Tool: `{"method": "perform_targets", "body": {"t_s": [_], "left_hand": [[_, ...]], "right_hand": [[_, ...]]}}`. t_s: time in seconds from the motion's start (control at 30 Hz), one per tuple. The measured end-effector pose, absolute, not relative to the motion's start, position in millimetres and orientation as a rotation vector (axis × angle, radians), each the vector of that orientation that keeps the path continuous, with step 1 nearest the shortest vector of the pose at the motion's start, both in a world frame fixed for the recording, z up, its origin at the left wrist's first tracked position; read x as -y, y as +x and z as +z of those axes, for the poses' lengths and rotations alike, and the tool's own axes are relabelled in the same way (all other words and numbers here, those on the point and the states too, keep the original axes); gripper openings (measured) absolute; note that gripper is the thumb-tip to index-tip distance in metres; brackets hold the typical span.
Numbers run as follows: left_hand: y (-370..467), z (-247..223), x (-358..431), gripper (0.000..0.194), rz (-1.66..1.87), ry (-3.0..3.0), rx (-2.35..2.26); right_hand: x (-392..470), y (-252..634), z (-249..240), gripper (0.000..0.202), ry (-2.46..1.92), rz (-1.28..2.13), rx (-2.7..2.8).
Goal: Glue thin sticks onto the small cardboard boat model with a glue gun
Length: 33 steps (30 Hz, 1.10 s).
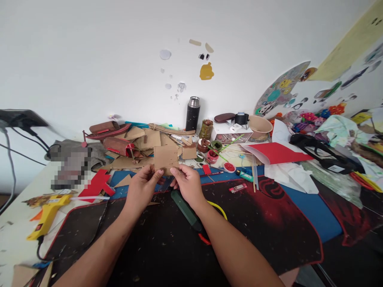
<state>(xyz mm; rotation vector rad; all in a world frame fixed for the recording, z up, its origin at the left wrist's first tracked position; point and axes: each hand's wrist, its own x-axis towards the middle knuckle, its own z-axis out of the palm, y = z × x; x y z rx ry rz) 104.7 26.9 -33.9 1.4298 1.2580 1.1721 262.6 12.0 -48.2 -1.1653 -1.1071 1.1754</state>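
Between my two hands a small rectangular piece of cardboard (166,156) is held upright above the black desk mat. My left hand (144,183) pinches its lower left corner between thumb and fingers. At the lower right corner, my right hand (188,182) grips it the same way. Just under my right hand lies a dark green tool handle (186,211), its front end partly hidden by the fingers. Behind the held piece is a heap of cardboard scraps (146,139).
A yellow glue gun (49,213) lies at left beside red paper (97,185). Paint jars (212,156), a black thermos (193,115) and a white box (231,133) stand at the back. A red sheet (278,153) and black strap (323,155) are at right.
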Motion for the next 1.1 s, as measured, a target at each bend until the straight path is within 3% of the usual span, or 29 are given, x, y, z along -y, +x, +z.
{"method": "perform_targets", "body": {"t_s": [0.5, 1.1], "left_hand": [[94.1, -17.0, -33.6, 0.049, 1.031, 1.415, -1.250], [107.0, -35.2, -24.7, 0.039, 1.133, 1.510, -1.280]], "right_hand": [[-11.8, 263.8, -48.0, 0.037, -1.182, 1.200, 1.161], [-8.7, 261.9, -45.0, 0.042, -1.203, 1.111, 1.116]]}}
